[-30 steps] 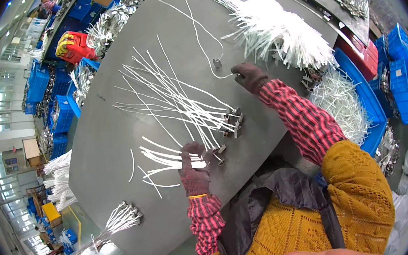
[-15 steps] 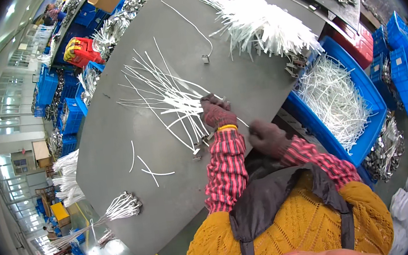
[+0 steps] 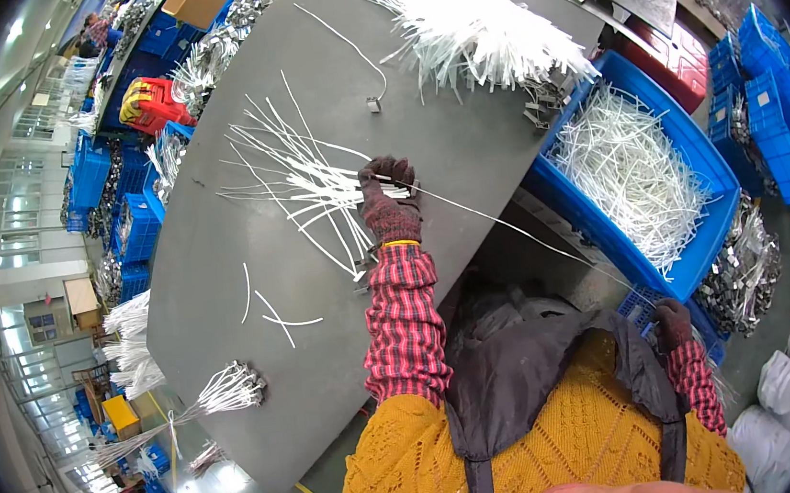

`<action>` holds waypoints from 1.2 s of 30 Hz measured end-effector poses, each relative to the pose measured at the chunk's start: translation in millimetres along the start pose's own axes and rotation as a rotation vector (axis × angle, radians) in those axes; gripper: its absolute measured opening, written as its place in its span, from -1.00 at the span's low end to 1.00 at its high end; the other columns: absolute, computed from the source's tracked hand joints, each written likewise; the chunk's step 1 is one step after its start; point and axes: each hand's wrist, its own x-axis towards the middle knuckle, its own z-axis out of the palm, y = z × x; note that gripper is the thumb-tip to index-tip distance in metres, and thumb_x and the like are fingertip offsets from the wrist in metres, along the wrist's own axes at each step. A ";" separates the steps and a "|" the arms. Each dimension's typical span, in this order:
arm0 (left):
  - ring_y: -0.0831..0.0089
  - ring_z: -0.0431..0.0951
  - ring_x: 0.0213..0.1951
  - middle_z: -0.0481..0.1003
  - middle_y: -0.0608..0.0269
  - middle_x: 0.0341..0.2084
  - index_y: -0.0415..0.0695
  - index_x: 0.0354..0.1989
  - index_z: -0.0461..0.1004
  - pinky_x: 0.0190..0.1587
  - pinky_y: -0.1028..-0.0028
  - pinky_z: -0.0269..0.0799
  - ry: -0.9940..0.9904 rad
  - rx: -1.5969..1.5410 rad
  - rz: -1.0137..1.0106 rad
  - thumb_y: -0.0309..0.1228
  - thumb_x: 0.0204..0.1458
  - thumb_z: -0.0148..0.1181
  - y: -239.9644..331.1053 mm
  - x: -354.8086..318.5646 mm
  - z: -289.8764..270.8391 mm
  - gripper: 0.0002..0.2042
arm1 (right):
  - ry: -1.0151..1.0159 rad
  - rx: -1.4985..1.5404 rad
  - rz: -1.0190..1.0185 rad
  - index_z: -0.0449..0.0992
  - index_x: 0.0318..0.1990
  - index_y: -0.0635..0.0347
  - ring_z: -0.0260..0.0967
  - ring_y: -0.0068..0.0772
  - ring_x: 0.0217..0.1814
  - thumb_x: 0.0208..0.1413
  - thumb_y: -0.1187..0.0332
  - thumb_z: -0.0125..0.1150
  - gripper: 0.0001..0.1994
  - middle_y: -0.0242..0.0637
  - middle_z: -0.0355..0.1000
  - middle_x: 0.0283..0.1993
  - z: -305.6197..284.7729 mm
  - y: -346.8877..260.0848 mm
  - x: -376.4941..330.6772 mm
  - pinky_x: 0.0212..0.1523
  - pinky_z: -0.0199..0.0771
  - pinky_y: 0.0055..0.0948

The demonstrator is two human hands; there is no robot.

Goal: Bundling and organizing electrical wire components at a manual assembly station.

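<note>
Dark-gloved, my left hand (image 3: 392,201) is closed around a bundle of white wires (image 3: 316,180) above the grey table; their loose ends fan out to the far left. One long thin white wire (image 3: 508,225) stretches from that hand, past the table's edge, to my right hand (image 3: 674,321). The right hand is closed at its end, low on the right beside the blue bin. Under my left wrist a small metal piece (image 3: 362,287) partly shows. Farther off lies a single wire with a small metal clip (image 3: 373,105) at its end.
A big pile of white strips (image 3: 488,30) covers the table's far side. On the right stands a blue bin (image 3: 723,236) full of cut white pieces. Short white offcuts (image 3: 280,322) and a tied wire bundle (image 3: 227,391) lie at the left.
My right hand has pulled away from the left, down and to the right past the table's edge, drawing the long wire out. My left hand keeps its grip on the bundle.
</note>
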 end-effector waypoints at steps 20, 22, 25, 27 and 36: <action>0.35 0.63 -0.33 0.62 0.10 -0.35 -0.33 -0.14 0.52 -0.25 0.36 0.58 -0.341 0.628 0.099 -0.23 0.27 0.14 -49.7 -59.0 -8.8 -0.68 | -0.668 -0.277 -0.637 0.17 0.38 0.24 0.47 -0.42 -0.43 0.17 0.14 0.11 -0.34 -0.11 0.52 -0.14 350.7 -246.3 -54.9 -0.50 0.45 -0.45; 0.35 0.63 -0.34 0.62 0.10 -0.35 -0.32 -0.14 0.52 -0.26 0.39 0.57 -0.180 0.583 0.078 -0.21 0.27 0.15 -40.4 -47.3 -16.2 -0.66 | -0.682 -0.279 -0.477 0.17 0.38 0.20 0.49 -0.41 -0.41 0.18 0.08 0.13 -0.33 -0.10 0.52 -0.14 397.0 -275.9 -65.0 -0.49 0.47 -0.45; 0.49 0.54 -0.50 0.56 0.22 -0.53 -0.25 -0.11 0.54 -0.53 0.47 0.42 -0.009 0.834 0.240 -0.26 0.30 0.08 0.6 -19.2 -24.4 -0.73 | -0.798 -0.460 -0.313 0.16 0.40 0.12 0.53 -0.34 -0.33 0.19 0.00 0.16 -0.30 -0.05 0.53 -0.12 434.1 -319.4 -71.9 -0.39 0.53 -0.36; 0.49 0.50 -0.63 0.54 0.22 -0.59 -0.23 -0.13 0.52 -0.63 0.46 0.36 0.122 0.912 -0.097 -0.24 0.28 0.09 37.0 -19.7 -4.2 -0.73 | -0.865 -0.625 -0.292 0.15 0.41 0.06 0.56 -0.28 -0.26 0.19 -0.04 0.17 -0.28 -0.02 0.54 -0.10 456.6 -334.6 -43.5 -0.29 0.58 -0.29; 0.49 0.49 -0.59 0.51 0.18 -0.53 -0.23 -0.22 0.46 -0.65 0.52 0.33 0.136 0.465 0.064 -0.28 0.27 0.06 105.5 -35.5 -52.8 -0.77 | -0.201 -0.862 -1.097 0.44 0.21 0.21 0.56 -0.11 -0.11 0.11 0.13 0.22 -0.46 0.01 0.57 -0.05 618.3 -387.0 143.3 -0.02 0.53 -0.22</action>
